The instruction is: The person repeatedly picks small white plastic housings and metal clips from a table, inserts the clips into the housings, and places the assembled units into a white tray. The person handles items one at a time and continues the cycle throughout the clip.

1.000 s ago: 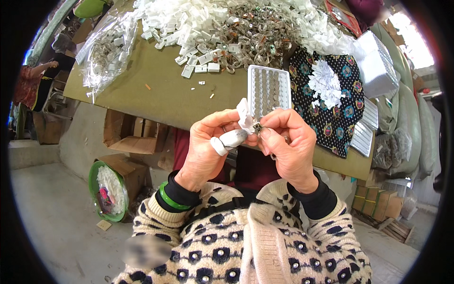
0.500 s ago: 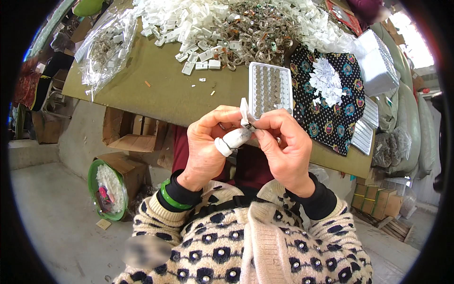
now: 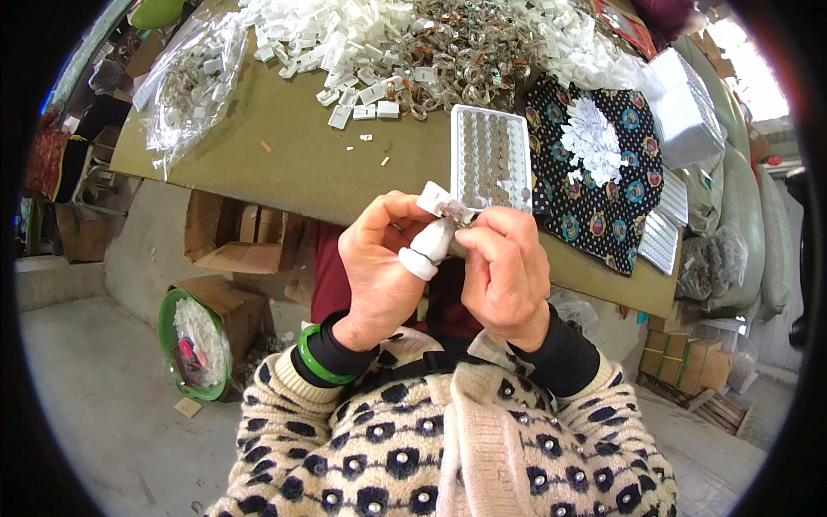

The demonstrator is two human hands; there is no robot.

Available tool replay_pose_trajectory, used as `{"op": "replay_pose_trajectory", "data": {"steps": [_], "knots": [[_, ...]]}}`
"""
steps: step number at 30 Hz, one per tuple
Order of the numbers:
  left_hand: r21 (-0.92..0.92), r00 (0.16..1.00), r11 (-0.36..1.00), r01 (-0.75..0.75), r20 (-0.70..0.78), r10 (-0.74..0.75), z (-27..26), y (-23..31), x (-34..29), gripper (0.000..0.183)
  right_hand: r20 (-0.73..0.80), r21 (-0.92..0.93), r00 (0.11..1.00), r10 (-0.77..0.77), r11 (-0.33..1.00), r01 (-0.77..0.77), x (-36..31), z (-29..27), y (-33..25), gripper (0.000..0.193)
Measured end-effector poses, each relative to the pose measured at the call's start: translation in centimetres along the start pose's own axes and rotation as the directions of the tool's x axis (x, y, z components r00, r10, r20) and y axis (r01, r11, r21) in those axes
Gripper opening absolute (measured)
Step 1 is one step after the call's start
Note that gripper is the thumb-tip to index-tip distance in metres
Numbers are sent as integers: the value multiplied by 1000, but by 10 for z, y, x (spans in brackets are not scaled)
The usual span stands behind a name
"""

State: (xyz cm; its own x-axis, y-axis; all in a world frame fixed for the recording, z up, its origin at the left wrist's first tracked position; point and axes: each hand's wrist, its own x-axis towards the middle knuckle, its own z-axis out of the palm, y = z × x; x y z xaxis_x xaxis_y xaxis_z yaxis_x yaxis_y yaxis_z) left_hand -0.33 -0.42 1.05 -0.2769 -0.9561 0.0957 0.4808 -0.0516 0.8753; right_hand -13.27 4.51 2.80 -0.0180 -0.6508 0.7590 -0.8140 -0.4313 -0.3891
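Observation:
My left hand (image 3: 376,257) grips a small white plastic piece (image 3: 433,198) at its fingertips; its thumb wears a white cover (image 3: 424,252). A clear greyish part (image 3: 457,212) sticks out of the piece to the right. Against that part my right hand (image 3: 508,280) has its thumb and forefinger pinched together, and whatever lies between them is hidden. Just beyond both hands, a white tray (image 3: 524,151) with rows of small round greyish items lies on the olive table (image 3: 284,164).
Heaps of white plastic pieces (image 3: 314,30) and clear greyish parts (image 3: 457,60) cover the table's far side. At right, paper slips (image 3: 593,142) lie on a patterned cloth (image 3: 594,220) beside stacked trays (image 3: 685,112). A clear bag (image 3: 194,95) sits at left; below stands a green basin (image 3: 168,340).
The white piece has tipped from upright to leaning left, exposing the clear part. My right hand has shifted slightly left and down, its fingers more curled.

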Motion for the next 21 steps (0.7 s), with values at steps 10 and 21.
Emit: {"op": "replay_pose_trajectory", "data": {"steps": [10, 21], "knots": [[-441, 861, 752, 489, 104, -499, -9, 1, 3, 16, 148, 527, 817, 557, 655, -542, -6, 3, -7, 12], [322, 940, 884, -338, 79, 331, 0, -10, -1, 15, -3, 24, 999, 42, 999, -42, -4, 2, -2, 21]]}}
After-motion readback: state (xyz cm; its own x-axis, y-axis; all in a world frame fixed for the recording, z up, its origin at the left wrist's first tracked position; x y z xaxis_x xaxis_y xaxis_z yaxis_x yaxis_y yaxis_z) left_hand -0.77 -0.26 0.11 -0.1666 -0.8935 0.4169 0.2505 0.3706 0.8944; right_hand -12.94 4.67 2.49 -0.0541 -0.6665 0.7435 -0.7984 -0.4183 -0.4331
